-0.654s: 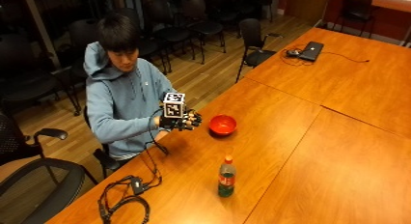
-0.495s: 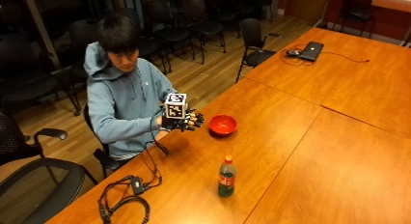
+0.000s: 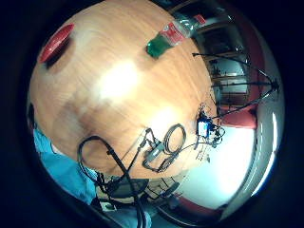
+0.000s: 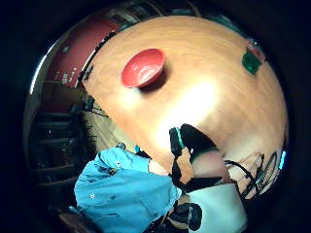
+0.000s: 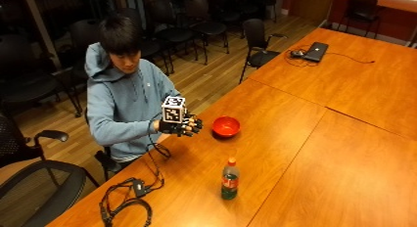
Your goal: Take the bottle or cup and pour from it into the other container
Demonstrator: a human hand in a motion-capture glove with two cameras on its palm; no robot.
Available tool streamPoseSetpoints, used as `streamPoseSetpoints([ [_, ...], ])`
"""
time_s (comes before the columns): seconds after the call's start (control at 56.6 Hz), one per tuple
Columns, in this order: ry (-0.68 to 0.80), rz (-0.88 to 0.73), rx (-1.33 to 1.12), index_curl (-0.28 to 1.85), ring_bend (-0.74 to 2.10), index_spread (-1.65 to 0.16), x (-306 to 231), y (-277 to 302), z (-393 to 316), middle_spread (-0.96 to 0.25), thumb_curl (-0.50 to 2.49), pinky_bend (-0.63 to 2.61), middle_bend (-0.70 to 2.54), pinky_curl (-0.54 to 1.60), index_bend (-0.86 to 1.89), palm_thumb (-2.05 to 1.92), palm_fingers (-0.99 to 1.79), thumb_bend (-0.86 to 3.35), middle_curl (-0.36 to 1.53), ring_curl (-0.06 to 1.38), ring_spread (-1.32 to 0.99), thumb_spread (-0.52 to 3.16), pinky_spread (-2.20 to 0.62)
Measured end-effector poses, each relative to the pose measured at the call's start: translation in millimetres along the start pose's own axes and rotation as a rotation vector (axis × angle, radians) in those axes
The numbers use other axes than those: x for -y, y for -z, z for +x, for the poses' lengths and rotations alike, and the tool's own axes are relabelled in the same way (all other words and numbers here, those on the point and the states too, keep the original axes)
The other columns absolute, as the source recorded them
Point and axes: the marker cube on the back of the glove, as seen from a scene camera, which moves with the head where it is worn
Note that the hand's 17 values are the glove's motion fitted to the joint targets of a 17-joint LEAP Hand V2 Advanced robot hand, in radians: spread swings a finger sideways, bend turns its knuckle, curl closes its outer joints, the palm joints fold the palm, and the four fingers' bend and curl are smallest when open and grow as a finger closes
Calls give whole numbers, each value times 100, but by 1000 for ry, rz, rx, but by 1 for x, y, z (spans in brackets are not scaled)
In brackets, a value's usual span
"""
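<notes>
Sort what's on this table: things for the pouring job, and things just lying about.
For the job:
bottle, upright
red bowl
gloved right hand, raised above the table, holding nothing

Lying about:
coiled cables near the table's edge
laptop on the far table

Outside view looks down across the counter (image 5: 312, 153); both palm views hover over it, sharing bowl (image 4: 143, 67) and bottle (image 3: 170, 37).

Dim room, glare on table (image 5: 338, 153)

Glossy wood desk (image 5: 306, 153); smooth red bowl (image 5: 226, 125), probably plastic; clear plastic bottle (image 5: 229, 179); matt cloth hoodie (image 5: 120, 109).
</notes>
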Motion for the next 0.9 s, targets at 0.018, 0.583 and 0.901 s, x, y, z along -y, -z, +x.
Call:
streamPoseSetpoints([
  [0.018,-22,0,42,21,31,-39,-2,-1,-2,-2,33,57,19,20,16,63,2,0,23,19,13,97,22],
  [0.583,-312,12,148,25,34,-38,-24,-10,126,-2,38,59,19,23,16,65,1,-3,28,23,12,98,22],
  [0.901,-374,163,270,26,35,-37,-10,-8,162,-1,40,59,20,23,15,68,2,-2,30,25,12,97,22],
])
